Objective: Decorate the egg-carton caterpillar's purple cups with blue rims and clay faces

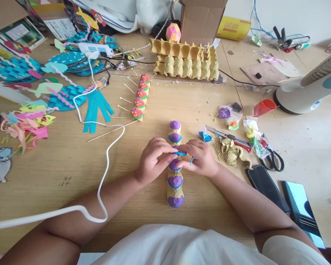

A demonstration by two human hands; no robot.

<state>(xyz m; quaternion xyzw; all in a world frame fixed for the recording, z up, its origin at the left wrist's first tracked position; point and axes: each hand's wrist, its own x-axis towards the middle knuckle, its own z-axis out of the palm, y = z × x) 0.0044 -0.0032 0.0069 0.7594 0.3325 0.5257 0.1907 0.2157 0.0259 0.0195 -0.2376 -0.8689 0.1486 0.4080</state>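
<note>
A strip of egg carton lies lengthwise in front of me, its humps capped with purple clay. Thin blue edging runs along the lower rims of several caps. Over the middle of the strip, my left hand and my right hand meet with fingers pinched on a thin blue clay strip. A loose blue end dangles by my right fingers. My hands partly cover the middle humps, so I cannot tell whether the strip touches the carton there.
A finished-looking caterpillar with red caps stands beyond, left. A white cable crosses the left side. At right lie a blue clay packet, a utility knife, scissors, a phone and carton scraps. Egg cartons stand behind.
</note>
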